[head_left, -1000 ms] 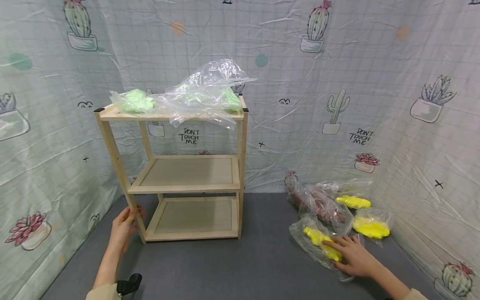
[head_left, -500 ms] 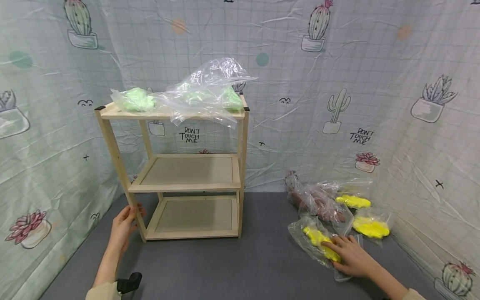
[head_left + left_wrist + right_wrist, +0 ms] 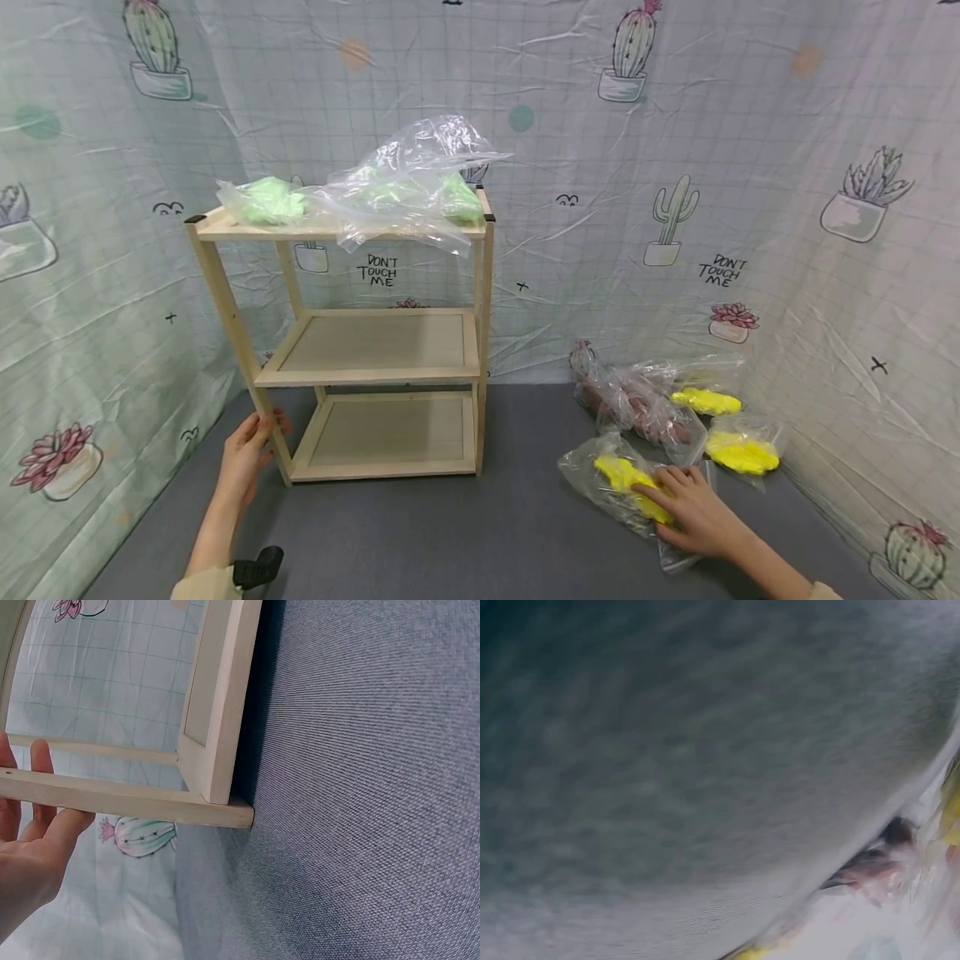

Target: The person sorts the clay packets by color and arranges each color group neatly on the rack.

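Yellow-filled bags [image 3: 618, 472] number three: the right hand [image 3: 693, 512] pinches one, the left hand [image 3: 246, 450] grips one rack post [image 3: 228, 312].

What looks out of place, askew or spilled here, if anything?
A crumpled clear plastic bag of pale green material looks untidy atop the pale wooden three-tier rack: its loose edge droops over the front. I see no spill or damage.

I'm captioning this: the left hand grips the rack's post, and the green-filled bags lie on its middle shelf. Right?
No: the head view shows the green-filled bags on the top shelf. The left hand does grip the rack's post.
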The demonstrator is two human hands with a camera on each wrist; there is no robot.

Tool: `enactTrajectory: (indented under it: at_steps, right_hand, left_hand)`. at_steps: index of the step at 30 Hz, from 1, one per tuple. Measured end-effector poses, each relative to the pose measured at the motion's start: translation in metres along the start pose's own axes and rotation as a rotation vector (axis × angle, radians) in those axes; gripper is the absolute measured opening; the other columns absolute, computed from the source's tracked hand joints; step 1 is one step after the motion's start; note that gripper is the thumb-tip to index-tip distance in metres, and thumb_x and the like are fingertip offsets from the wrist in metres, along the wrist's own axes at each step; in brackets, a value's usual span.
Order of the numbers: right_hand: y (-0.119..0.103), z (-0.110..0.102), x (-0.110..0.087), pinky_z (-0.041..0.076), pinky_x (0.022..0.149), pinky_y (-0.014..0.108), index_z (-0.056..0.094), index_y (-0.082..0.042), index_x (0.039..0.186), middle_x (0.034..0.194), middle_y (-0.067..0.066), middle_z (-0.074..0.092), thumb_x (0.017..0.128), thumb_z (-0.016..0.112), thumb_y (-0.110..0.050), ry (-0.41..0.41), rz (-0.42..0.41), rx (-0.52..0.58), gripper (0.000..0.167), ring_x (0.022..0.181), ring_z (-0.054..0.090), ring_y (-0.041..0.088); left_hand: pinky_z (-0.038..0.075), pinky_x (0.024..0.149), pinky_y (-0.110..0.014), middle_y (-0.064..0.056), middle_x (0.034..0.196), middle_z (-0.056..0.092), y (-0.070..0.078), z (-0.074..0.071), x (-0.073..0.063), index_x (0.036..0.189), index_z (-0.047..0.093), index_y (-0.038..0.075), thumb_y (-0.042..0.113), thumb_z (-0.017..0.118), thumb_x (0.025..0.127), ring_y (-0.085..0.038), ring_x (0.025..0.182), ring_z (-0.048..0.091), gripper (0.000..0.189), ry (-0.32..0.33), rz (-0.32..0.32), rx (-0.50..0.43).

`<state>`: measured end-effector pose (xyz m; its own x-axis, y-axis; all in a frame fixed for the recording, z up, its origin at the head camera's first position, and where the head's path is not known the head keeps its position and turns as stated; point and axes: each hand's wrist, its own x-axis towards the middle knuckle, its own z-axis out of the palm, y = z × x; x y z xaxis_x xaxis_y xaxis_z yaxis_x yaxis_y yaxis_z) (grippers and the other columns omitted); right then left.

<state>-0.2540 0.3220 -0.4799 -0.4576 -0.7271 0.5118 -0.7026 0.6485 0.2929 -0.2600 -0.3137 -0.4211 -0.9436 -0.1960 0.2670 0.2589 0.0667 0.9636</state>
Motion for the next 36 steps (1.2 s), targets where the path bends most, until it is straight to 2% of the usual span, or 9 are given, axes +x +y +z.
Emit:
enactTrajectory:
  at_steps: [6,12,20,26,36]
  right_hand:
    - [-0.007,-0.005,0.013,0.028,0.070,0.035,0.057,-0.017,0.118,0.094,-0.002,0.050,0.090,0.040,-0.046,0.057,-0.029,0.002,0.044,0.083,0.043,0.012]
    - [-0.014,-0.011,0.028,0.026,0.069,0.037,0.057,-0.014,0.113,0.092,0.002,0.050,0.093,0.023,-0.048,0.091,-0.040,-0.038,0.052,0.081,0.043,0.015]
    - [-0.030,-0.023,0.053,0.027,0.069,0.040,0.058,-0.013,0.110,0.090,0.004,0.051,0.093,0.023,-0.044,0.187,-0.047,-0.064,0.050,0.079,0.043,0.017]
    - [-0.041,-0.032,0.068,0.028,0.071,0.041,0.058,-0.015,0.111,0.090,0.003,0.051,0.092,0.027,-0.046,0.203,-0.006,-0.065,0.049,0.079,0.041,0.017]
    - [-0.058,-0.042,0.090,0.030,0.071,0.042,0.060,-0.015,0.111,0.091,0.005,0.054,0.092,0.029,-0.047,0.274,0.044,-0.028,0.049,0.079,0.043,0.018]
  left_hand:
    - [0.046,0.066,-0.015,0.019,0.088,0.062,-0.001,0.000,0.000,0.105,0.056,0.026,0.031,0.042,0.093,0.005,0.085,0.059,0.019,0.000,0.012,-0.021]
    - [0.045,0.066,-0.015,0.020,0.087,0.061,0.000,0.000,0.000,0.105,0.055,0.026,0.032,0.041,0.093,0.006,0.085,0.059,0.020,0.005,0.009,-0.011]
    - [0.045,0.066,-0.014,0.020,0.087,0.061,-0.001,0.000,0.000,0.107,0.055,0.023,0.032,0.041,0.093,0.006,0.084,0.059,0.022,0.001,0.007,-0.014]
    - [0.044,0.066,-0.014,0.020,0.087,0.061,-0.002,0.001,0.000,0.107,0.055,0.023,0.033,0.041,0.093,0.006,0.085,0.058,0.022,0.004,-0.002,-0.010]
    - [0.045,0.067,-0.014,0.020,0.087,0.062,-0.001,0.001,-0.001,0.116,0.050,0.008,0.032,0.041,0.093,0.005,0.085,0.058,0.035,-0.002,0.001,-0.024]
